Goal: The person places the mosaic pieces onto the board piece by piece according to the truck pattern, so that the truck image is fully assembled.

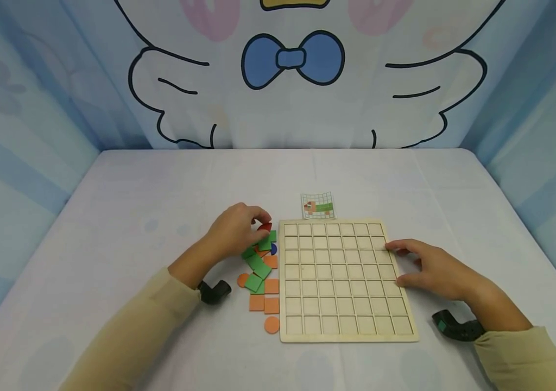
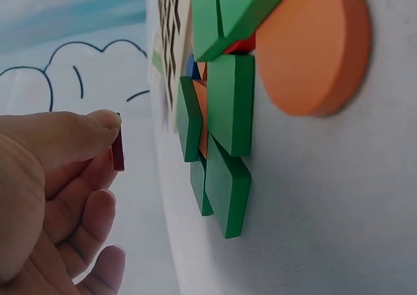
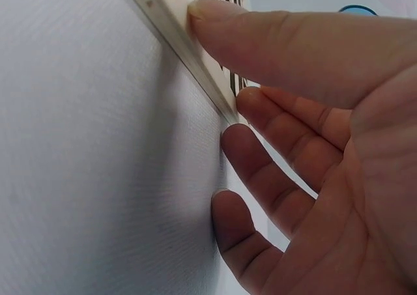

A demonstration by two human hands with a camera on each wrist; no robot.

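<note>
My left hand (image 1: 233,229) pinches a small red piece (image 2: 118,150) between thumb and fingers, above the pile left of the board. Green square tiles (image 1: 253,282) lie there in an overlapping cluster, mixed with orange square tiles (image 1: 271,306) and orange discs (image 1: 271,325). A blue piece (image 1: 273,249) shows partly from under them. The wooden grid board (image 1: 340,272) lies flat, its cells bare. At its right edge rests my right hand (image 1: 438,272), thumb and fingertips touching the rim, fingers loosely bent; the right wrist view shows the thumb (image 3: 221,31) on the board's edge.
A small picture card (image 1: 318,206) with a gridded green and orange figure lies just beyond the board's far edge. White cloth covers the table (image 1: 185,179). A printed curtain (image 1: 292,108) hangs behind it, with blue curtains at both sides.
</note>
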